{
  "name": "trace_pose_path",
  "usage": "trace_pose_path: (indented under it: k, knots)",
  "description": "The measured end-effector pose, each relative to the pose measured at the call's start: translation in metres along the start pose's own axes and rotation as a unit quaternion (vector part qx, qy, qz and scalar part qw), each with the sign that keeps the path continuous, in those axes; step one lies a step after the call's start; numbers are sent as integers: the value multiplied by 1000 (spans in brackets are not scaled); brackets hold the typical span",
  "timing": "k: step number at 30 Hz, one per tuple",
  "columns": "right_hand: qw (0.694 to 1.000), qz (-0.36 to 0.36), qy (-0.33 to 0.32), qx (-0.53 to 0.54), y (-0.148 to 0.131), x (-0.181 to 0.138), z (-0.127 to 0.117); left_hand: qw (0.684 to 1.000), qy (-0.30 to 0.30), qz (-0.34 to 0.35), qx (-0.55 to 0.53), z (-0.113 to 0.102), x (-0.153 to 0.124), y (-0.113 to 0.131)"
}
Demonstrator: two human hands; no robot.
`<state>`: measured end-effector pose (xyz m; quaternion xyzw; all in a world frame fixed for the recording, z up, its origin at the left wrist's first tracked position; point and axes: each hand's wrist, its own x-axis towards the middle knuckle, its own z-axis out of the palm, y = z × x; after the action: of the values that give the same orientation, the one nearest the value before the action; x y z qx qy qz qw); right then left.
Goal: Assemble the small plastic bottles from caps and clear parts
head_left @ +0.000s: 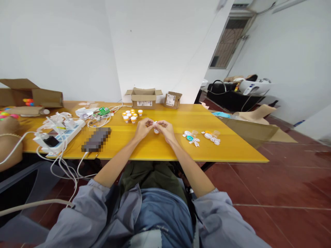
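Both my hands meet over the middle of the yellow table (232, 151). My left hand (143, 127) and my right hand (165, 128) are closed in a pinch on a small white part (155, 123) held between them. A small orange bottle (156, 131) stands on the table right under the part, between my hands. Behind my left hand stands a cluster of several small orange bottles with white caps (131, 115). To the right of my right hand lie loose white, teal and orange small parts (191, 137) and a second heap of small parts (212, 137).
A white power strip (63, 132) with plugs and tangled white cables sits at the left, with a dark blurred flat object (96, 139) beside it. Two cardboard boxes (143, 98) stand at the table's back edge. A larger open carton (28, 94) is at the far left. Red tiled floor lies to the right.
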<state>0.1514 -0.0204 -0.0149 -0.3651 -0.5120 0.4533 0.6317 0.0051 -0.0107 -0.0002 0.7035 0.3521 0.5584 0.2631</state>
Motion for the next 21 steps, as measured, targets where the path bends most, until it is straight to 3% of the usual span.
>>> trace_pose_path:
  k: [21]
  knots:
    - [999,2,-5,36,2,0,-1,998,-17,34,41,-1,1,-3]
